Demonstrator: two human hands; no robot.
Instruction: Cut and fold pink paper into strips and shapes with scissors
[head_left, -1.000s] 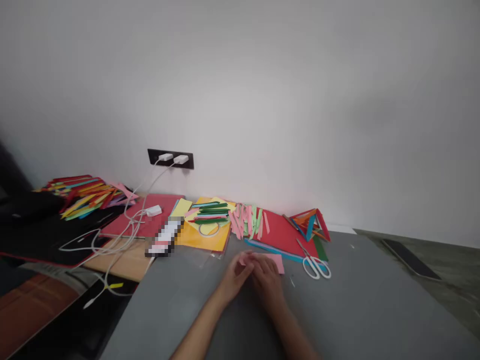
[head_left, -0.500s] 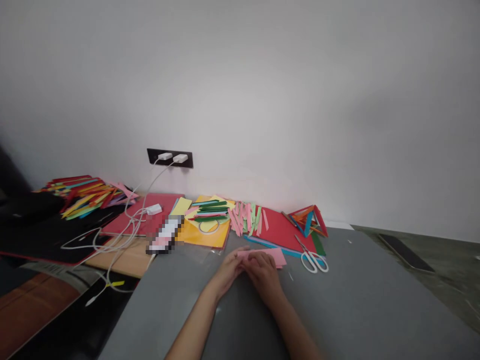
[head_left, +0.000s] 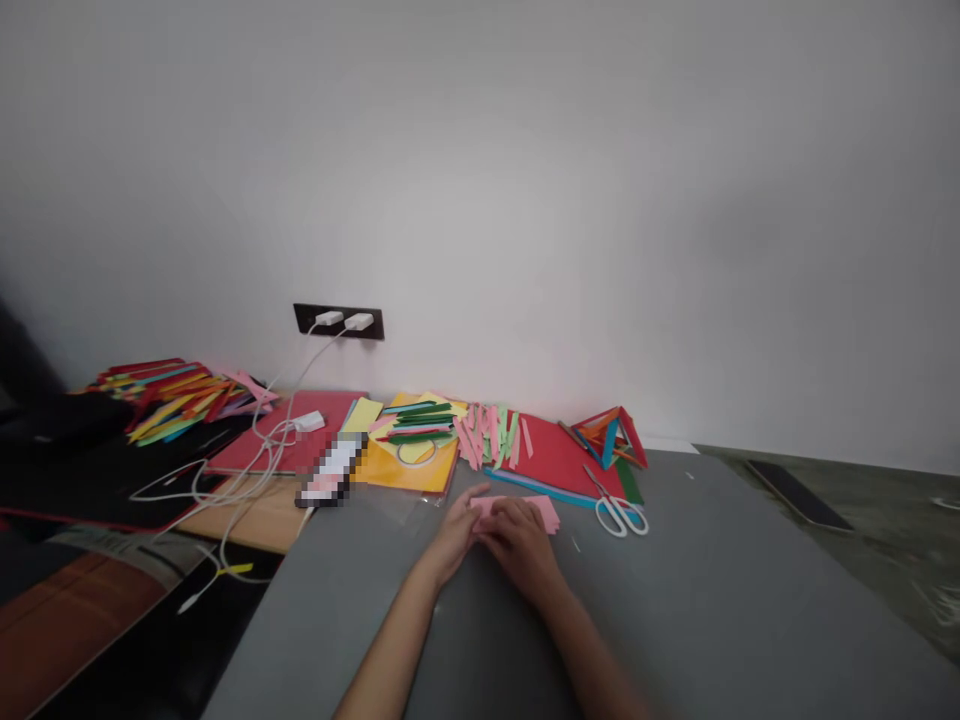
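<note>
My left hand (head_left: 454, 533) and my right hand (head_left: 519, 540) meet over a small pink piece of paper (head_left: 546, 512) lying on the grey table top (head_left: 720, 600). Both hands have their fingers curled and pressed onto the paper, which sticks out to the right of my right hand. White-handled scissors (head_left: 619, 512) lie just to the right of the paper. Behind them sits a red sheet (head_left: 559, 460) with loose pink and green paper strips (head_left: 493, 438) on it.
Yellow and orange sheets with green strips (head_left: 416, 440) lie by the wall. A folded coloured paper model (head_left: 609, 438) stands right of them. White chargers and cables (head_left: 262, 440) run from a wall socket (head_left: 339, 320). A pile of coloured strips (head_left: 176, 392) lies far left.
Both hands and the pink paper stay together, the fingers shifting slightly on the paper. The view has drifted a little, so everything sits slightly left and higher in the picture.
</note>
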